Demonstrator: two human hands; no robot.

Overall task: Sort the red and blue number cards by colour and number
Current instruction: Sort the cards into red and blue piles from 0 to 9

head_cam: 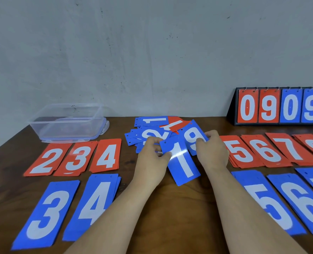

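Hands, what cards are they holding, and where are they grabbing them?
The left hand pinches the blue 1 card at its upper left edge. The right hand pinches the blue 9 card at its right edge.

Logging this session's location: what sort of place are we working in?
Probably a plain indoor room, perhaps a home or workroom: a dark wooden table against a scuffed grey wall, with a flip scoreboard and a clear plastic box on it.

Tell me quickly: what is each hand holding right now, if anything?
Left hand: pinches the blue 1 card at its left edge.
Right hand: grips the blue 9 card.
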